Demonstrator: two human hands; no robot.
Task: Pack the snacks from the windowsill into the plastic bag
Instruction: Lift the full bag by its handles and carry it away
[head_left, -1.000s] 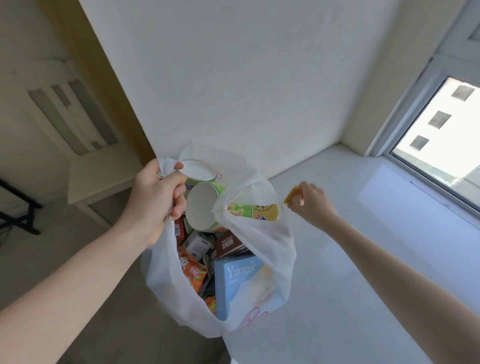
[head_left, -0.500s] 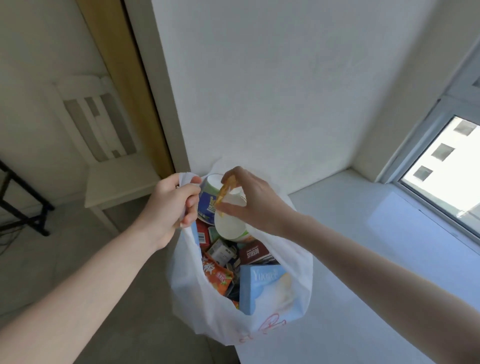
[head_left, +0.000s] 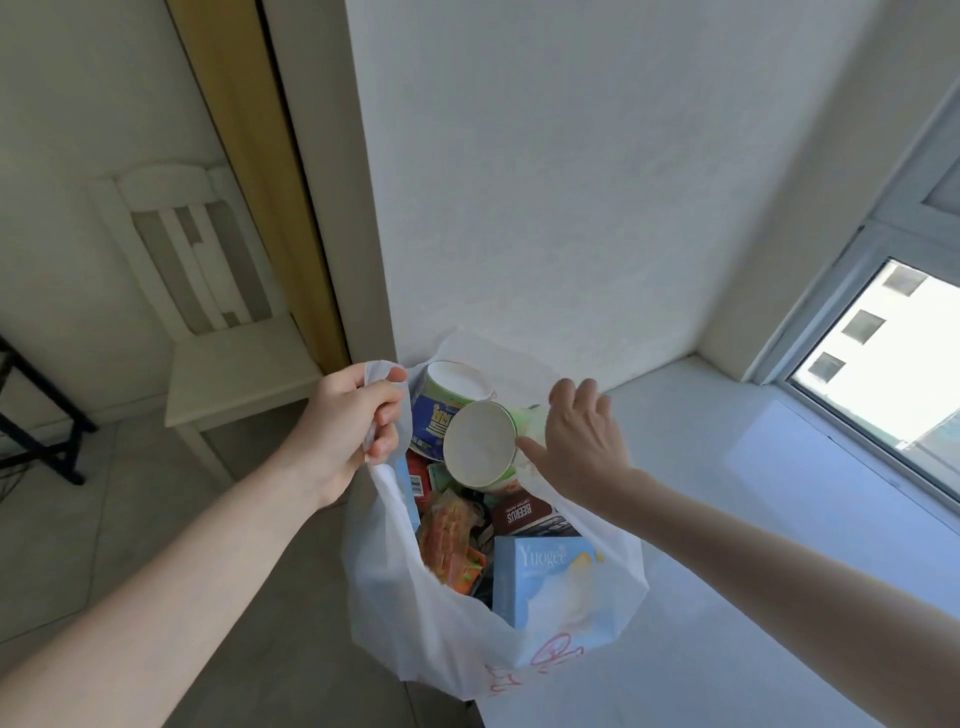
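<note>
Plastic, paper, card, plaster.
Crinkled, faintly glossy thin translucent white plastic bag; round green paper tub, matt white base; glossy pale-blue cardboard box; smooth white windowsill; grainy white wall.

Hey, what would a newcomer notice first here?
A white plastic bag crammed with snacks, centre frame at the edge of the windowsill, its handle gripped by the left hand. The right hand, fingers spread, is over two tipped cups at the bag's mouth, with a light blue box lower down.

Head cam, fwd-down, prob. close to bag
</note>
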